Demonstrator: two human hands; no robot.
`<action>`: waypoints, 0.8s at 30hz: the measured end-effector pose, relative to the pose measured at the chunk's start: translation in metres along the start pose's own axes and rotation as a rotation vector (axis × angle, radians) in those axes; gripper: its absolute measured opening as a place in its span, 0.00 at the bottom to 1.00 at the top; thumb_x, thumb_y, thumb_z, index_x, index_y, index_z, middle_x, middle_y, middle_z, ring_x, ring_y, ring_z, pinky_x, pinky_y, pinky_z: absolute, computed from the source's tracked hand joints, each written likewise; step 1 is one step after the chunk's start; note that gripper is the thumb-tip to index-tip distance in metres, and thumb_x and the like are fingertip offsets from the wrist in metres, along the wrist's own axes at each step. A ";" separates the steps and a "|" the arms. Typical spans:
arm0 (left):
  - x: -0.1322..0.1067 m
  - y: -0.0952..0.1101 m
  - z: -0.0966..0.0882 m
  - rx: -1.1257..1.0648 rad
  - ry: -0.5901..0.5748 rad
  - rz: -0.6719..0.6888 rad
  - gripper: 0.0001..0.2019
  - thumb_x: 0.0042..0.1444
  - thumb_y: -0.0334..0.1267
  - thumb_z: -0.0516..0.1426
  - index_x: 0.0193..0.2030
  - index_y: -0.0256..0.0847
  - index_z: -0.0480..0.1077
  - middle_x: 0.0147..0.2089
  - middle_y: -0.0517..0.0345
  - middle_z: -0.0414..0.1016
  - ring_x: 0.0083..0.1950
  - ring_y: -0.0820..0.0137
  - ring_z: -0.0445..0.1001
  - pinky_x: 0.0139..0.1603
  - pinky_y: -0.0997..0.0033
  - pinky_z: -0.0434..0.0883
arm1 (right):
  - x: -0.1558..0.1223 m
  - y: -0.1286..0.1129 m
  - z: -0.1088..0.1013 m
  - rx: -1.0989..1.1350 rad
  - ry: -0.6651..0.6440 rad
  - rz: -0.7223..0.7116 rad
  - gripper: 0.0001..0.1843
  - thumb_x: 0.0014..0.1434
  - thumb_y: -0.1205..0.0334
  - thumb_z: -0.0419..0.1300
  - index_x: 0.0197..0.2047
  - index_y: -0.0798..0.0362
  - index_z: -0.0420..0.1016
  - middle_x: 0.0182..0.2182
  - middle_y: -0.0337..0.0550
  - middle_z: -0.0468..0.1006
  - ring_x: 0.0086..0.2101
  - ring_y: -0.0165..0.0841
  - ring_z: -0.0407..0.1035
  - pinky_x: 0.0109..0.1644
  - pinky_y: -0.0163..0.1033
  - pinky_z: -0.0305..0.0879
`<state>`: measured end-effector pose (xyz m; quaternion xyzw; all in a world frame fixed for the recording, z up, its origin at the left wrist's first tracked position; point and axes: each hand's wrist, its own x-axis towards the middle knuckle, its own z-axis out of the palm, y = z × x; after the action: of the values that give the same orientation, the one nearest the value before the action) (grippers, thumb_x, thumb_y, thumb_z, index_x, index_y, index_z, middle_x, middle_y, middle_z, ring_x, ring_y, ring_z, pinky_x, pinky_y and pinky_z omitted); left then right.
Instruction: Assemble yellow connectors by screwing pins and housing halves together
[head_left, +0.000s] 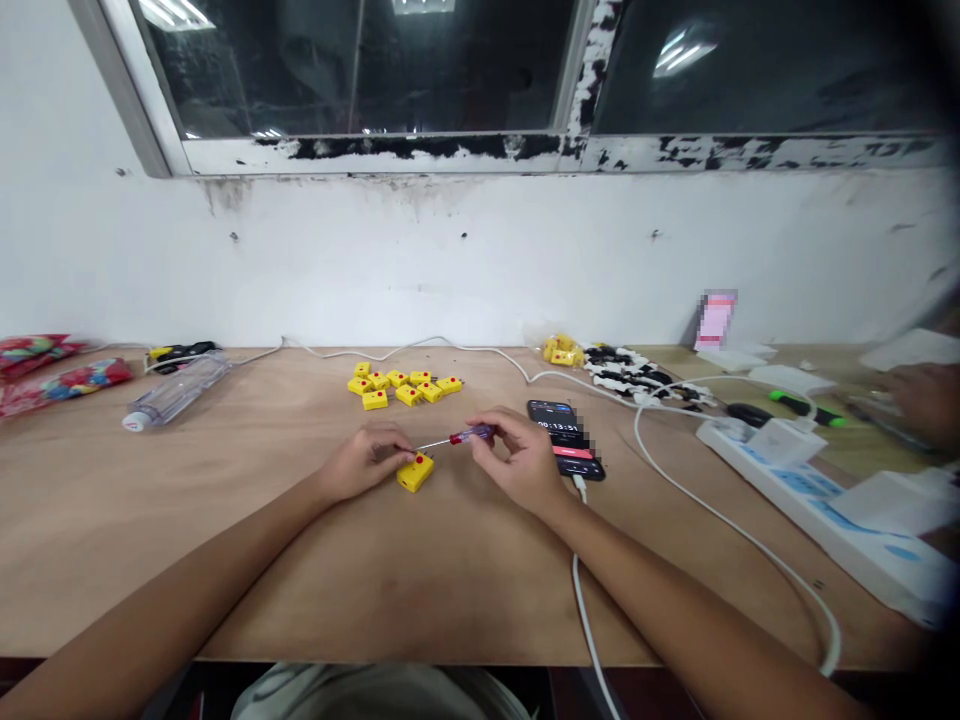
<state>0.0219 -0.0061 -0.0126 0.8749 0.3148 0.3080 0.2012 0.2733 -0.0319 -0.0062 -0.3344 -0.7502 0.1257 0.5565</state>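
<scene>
yellow plastic connector block point(415, 472) sits on the wooden table point(225, 560) just below the left grip point(365, 462), which is closed on the block's near end. the right grip point(521, 460) is clenched around a small red-handled screwdriver point(471, 434), its thin shaft pointing left towards the block. a cluster of yellow blocks point(397, 384) lies beyond both grips, and a black phone point(566, 440) lies just beside the right grip.

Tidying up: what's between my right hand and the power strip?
Head view: a black phone and white cable lie between your right hand and the power strip.
</scene>
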 end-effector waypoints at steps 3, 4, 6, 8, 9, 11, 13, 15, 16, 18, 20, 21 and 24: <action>0.000 0.003 0.001 0.081 0.004 0.053 0.09 0.64 0.40 0.56 0.41 0.39 0.77 0.38 0.52 0.78 0.40 0.67 0.74 0.43 0.67 0.69 | 0.000 -0.006 -0.001 -0.039 0.019 -0.066 0.09 0.56 0.68 0.60 0.42 0.52 0.74 0.32 0.41 0.77 0.30 0.30 0.69 0.35 0.36 0.67; 0.000 0.003 0.001 0.105 0.007 0.068 0.09 0.64 0.40 0.56 0.41 0.39 0.77 0.38 0.52 0.78 0.40 0.67 0.74 0.44 0.67 0.69 | 0.000 -0.008 -0.001 -0.052 0.020 -0.085 0.09 0.56 0.69 0.60 0.42 0.52 0.74 0.31 0.41 0.77 0.29 0.30 0.69 0.35 0.36 0.67; -0.001 0.002 0.000 0.140 0.016 0.094 0.09 0.65 0.40 0.55 0.41 0.40 0.76 0.38 0.52 0.78 0.41 0.66 0.74 0.44 0.66 0.69 | 0.002 -0.009 -0.002 -0.078 0.023 -0.111 0.09 0.56 0.70 0.59 0.41 0.52 0.74 0.30 0.40 0.76 0.28 0.29 0.68 0.35 0.36 0.67; -0.001 -0.001 -0.001 0.160 0.020 0.121 0.10 0.65 0.40 0.55 0.42 0.40 0.76 0.38 0.51 0.78 0.41 0.66 0.74 0.44 0.66 0.69 | 0.003 -0.008 -0.003 -0.091 0.034 -0.135 0.09 0.56 0.71 0.59 0.40 0.52 0.75 0.29 0.39 0.76 0.28 0.29 0.68 0.34 0.36 0.66; -0.001 -0.003 -0.001 0.166 0.023 0.135 0.10 0.65 0.39 0.55 0.42 0.39 0.76 0.38 0.51 0.78 0.41 0.66 0.74 0.44 0.66 0.69 | 0.004 -0.008 -0.003 -0.092 0.038 -0.148 0.09 0.55 0.71 0.59 0.40 0.52 0.75 0.29 0.39 0.76 0.27 0.29 0.67 0.33 0.36 0.66; -0.002 -0.005 -0.002 0.175 0.028 0.161 0.10 0.66 0.39 0.55 0.43 0.39 0.76 0.38 0.51 0.78 0.40 0.66 0.74 0.43 0.66 0.68 | 0.004 -0.006 -0.003 -0.084 0.038 -0.177 0.10 0.55 0.72 0.59 0.39 0.52 0.75 0.28 0.39 0.75 0.27 0.29 0.67 0.33 0.35 0.66; -0.001 -0.005 -0.002 0.186 0.031 0.179 0.10 0.65 0.38 0.55 0.42 0.39 0.76 0.38 0.51 0.78 0.41 0.67 0.73 0.43 0.67 0.68 | 0.004 -0.005 -0.002 -0.074 0.031 -0.194 0.10 0.54 0.73 0.60 0.40 0.53 0.76 0.28 0.39 0.75 0.27 0.28 0.67 0.33 0.35 0.66; -0.001 -0.005 -0.002 0.201 0.034 0.188 0.09 0.65 0.38 0.55 0.42 0.39 0.76 0.38 0.52 0.78 0.41 0.67 0.74 0.43 0.67 0.68 | 0.004 -0.005 -0.001 -0.070 0.026 -0.196 0.10 0.55 0.73 0.60 0.40 0.53 0.76 0.28 0.39 0.76 0.27 0.28 0.68 0.33 0.35 0.66; -0.001 -0.005 -0.002 0.208 0.036 0.191 0.09 0.65 0.37 0.55 0.42 0.39 0.76 0.38 0.52 0.78 0.41 0.67 0.74 0.43 0.67 0.68 | 0.003 -0.006 -0.001 -0.069 0.026 -0.198 0.10 0.55 0.73 0.60 0.40 0.53 0.76 0.29 0.40 0.76 0.27 0.29 0.68 0.33 0.35 0.67; 0.000 -0.004 -0.001 0.221 0.043 0.193 0.09 0.65 0.37 0.55 0.42 0.39 0.76 0.38 0.52 0.78 0.41 0.67 0.74 0.43 0.67 0.68 | 0.003 -0.008 0.000 -0.066 0.026 -0.199 0.09 0.56 0.71 0.61 0.40 0.53 0.76 0.29 0.40 0.77 0.28 0.29 0.70 0.34 0.35 0.67; 0.000 -0.004 -0.001 0.232 0.048 0.190 0.09 0.65 0.37 0.55 0.42 0.39 0.76 0.39 0.52 0.78 0.41 0.67 0.74 0.44 0.67 0.68 | 0.003 -0.010 0.000 -0.062 0.027 -0.200 0.07 0.57 0.70 0.62 0.40 0.53 0.76 0.30 0.41 0.78 0.29 0.30 0.71 0.35 0.35 0.68; -0.001 -0.004 -0.001 0.235 0.050 0.189 0.09 0.65 0.37 0.56 0.42 0.39 0.76 0.39 0.52 0.78 0.41 0.67 0.74 0.44 0.67 0.67 | 0.003 -0.010 0.000 -0.060 0.026 -0.199 0.07 0.58 0.70 0.62 0.40 0.53 0.76 0.31 0.42 0.79 0.30 0.30 0.72 0.35 0.35 0.68; -0.001 -0.005 -0.001 0.239 0.063 0.188 0.09 0.65 0.38 0.56 0.42 0.39 0.77 0.38 0.52 0.78 0.41 0.66 0.74 0.44 0.66 0.67 | 0.003 -0.012 0.001 -0.053 0.018 -0.192 0.06 0.59 0.70 0.62 0.41 0.53 0.76 0.32 0.42 0.80 0.31 0.30 0.73 0.36 0.35 0.69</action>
<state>0.0184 -0.0033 -0.0152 0.9082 0.2720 0.3131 0.0558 0.2672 -0.0390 0.0025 -0.2766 -0.7767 0.0489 0.5637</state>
